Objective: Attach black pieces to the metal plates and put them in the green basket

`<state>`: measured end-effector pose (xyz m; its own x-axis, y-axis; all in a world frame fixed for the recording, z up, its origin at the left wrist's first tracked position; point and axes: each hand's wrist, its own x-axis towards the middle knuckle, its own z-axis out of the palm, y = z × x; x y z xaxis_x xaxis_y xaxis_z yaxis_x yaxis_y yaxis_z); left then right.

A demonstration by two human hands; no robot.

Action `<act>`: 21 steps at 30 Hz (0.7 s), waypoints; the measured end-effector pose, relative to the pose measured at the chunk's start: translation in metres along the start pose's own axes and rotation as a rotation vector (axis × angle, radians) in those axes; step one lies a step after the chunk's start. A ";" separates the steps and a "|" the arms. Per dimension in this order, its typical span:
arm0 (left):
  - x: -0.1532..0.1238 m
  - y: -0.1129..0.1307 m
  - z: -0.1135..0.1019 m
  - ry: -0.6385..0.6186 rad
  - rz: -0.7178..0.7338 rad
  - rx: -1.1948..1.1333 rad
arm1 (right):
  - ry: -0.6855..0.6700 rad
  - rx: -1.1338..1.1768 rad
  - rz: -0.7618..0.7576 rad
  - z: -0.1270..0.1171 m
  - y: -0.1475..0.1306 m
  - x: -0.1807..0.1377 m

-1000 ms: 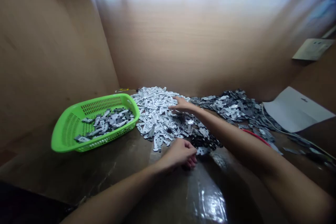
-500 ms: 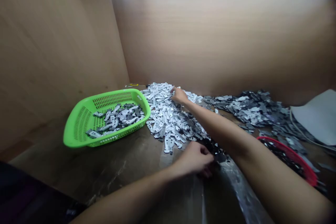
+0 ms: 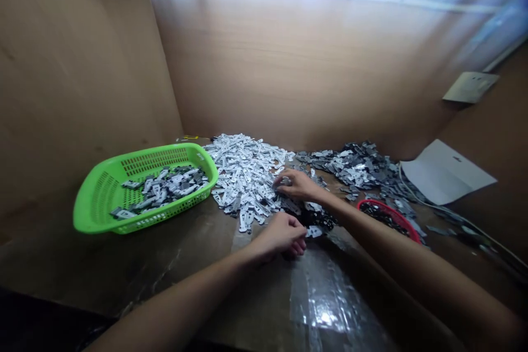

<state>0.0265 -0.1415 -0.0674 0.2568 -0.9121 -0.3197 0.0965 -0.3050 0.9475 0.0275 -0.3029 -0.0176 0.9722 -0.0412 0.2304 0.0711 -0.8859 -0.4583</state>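
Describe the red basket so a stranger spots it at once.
On the brown table, find the darker grey pile of metal parts at the right. In front of that pile, right of the right hand, lies the red basket. It alone has a red rim; the other basket is green, far left.

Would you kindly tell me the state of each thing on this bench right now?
green basket, upright, partly filled with parts.
white parts pile, loose heap beside it.
grey parts pile, loose heap further right.
red basket, holds dark parts, partly hidden.
left hand, curled shut at the pile's edge.
right hand, fingertips on the parts, grip unclear.
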 end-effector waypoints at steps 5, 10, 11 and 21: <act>0.002 -0.001 -0.001 -0.007 0.007 0.010 | 0.150 0.049 0.081 -0.011 0.014 -0.031; 0.003 -0.001 -0.001 0.003 0.003 0.020 | 0.186 0.012 0.149 -0.024 0.027 -0.061; 0.002 0.000 -0.001 0.003 -0.001 0.022 | 0.206 -0.007 0.175 -0.025 0.028 -0.067; -0.006 0.014 0.002 0.024 -0.034 0.054 | 0.073 -0.302 0.300 -0.010 0.023 -0.111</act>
<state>0.0248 -0.1412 -0.0520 0.2771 -0.8945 -0.3508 0.0533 -0.3503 0.9351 -0.0810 -0.3238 -0.0449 0.9209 -0.3402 0.1906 -0.2910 -0.9249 -0.2447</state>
